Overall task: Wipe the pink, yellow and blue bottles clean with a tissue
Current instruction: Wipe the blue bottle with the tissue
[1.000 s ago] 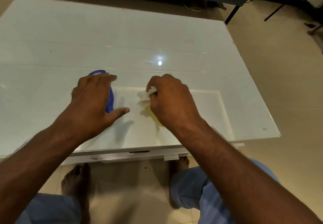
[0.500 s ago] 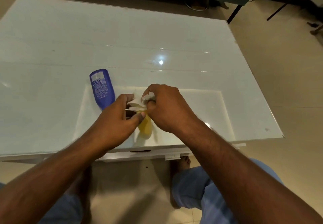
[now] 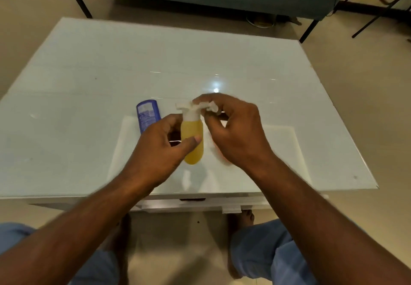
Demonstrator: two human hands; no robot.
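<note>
Fingers [image 3: 193, 139] round yellow bottle [image 3: 192, 149], blue bottle [image 3: 148, 114] beside.

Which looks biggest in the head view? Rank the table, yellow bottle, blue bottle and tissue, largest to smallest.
1. table, by far the largest.
2. yellow bottle, though it is held up nearer the camera.
3. blue bottle, partly hidden behind the left hand, so unsure against the yellow one.
4. tissue, bunched in the right hand.
</note>
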